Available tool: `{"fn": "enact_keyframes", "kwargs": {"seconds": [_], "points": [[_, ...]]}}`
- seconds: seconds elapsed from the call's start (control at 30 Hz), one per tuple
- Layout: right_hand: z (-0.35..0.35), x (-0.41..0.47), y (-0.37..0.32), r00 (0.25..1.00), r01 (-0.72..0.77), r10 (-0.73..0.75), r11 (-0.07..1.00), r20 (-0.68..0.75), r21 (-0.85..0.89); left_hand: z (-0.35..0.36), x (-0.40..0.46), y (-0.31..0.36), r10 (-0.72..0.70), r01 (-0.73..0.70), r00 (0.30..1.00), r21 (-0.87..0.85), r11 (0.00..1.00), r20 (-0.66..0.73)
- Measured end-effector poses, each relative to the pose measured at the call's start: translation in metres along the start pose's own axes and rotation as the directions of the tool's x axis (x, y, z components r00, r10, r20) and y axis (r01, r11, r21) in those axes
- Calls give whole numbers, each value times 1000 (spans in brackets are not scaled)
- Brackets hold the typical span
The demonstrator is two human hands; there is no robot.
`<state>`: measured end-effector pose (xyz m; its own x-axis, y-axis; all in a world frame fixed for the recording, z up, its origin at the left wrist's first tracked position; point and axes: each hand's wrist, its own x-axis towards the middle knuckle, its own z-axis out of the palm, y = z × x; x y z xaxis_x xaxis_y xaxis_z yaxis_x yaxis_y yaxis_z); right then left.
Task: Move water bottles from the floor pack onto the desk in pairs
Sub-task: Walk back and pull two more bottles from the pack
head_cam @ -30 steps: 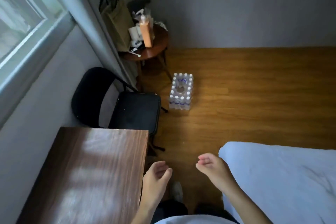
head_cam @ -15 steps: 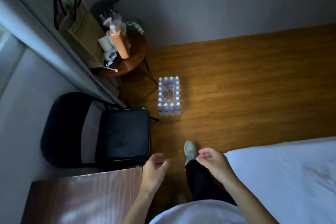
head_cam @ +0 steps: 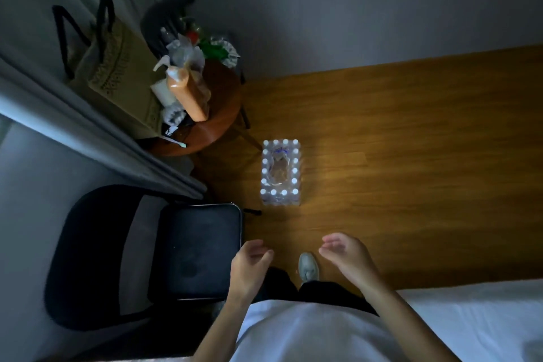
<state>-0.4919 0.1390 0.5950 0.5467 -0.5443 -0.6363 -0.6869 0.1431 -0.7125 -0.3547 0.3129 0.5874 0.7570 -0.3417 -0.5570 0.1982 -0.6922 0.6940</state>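
A plastic-wrapped pack of water bottles stands on the wooden floor, white caps ringing a torn-open middle. My left hand and my right hand hang in front of me, well short of the pack, fingers loosely curled and holding nothing. One of my feet in a pale shoe is on the floor between them. Only a thin pale strip at the bottom edge may be the desk.
A black folding chair stands left of me, close to the pack. A round wooden side table with a pump bottle, bag and clutter sits behind the pack. A white bed fills the lower right. A curtain hangs at left.
I have stepped toward the pack: it looms larger and nearer, the desk has slid out of the bottom of the view. Both hands stay empty and have spread slightly apart.
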Motion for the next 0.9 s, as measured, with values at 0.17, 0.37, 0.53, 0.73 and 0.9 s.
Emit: {"fn": "enact_keyframes", "kwargs": {"seconds": [0.17,0.37,0.53,0.73,0.9], "points": [[-7,51,-37,1000,10,-10,999,1,43,5,50,38,0,0,1000,5,1000,6],[-10,109,-71,999,13,-8,995,-53,96,2,115,72,14,-14,999,-3,1000,48],[-6,154,-91,996,0,11,992,-91,127,-3,174,87,17,-17,997,-11,1000,81],[7,205,-100,994,-34,51,984,-95,175,0,238,88,-18,18,995,6,1000,96],[19,254,-96,992,-29,52,980,-111,198,15,284,79,-39,39,996,-4,999,85]]}}
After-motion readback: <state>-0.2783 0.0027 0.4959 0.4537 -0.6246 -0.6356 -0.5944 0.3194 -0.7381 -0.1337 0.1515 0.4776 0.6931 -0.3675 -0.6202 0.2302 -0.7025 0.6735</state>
